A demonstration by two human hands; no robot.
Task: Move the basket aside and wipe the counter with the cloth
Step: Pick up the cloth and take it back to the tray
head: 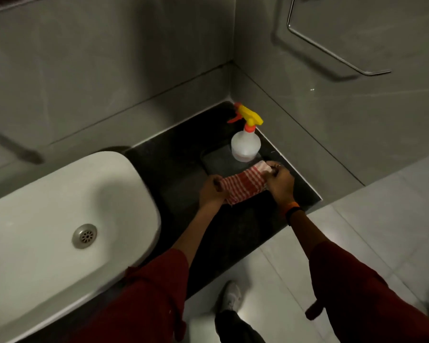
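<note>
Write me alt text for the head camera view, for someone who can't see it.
Both hands, left hand and right hand, hold a red and white striped cloth over a black counter in a tiled corner. A spray bottle with a yellow and orange trigger stands just behind the cloth, and a white sink sits to the left.

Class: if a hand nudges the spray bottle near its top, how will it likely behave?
The spray bottle would probably tip: it stands tall, with its trigger head overhanging. It looks like translucent plastic, so likely light. On the glossy counter it may slide.
</note>
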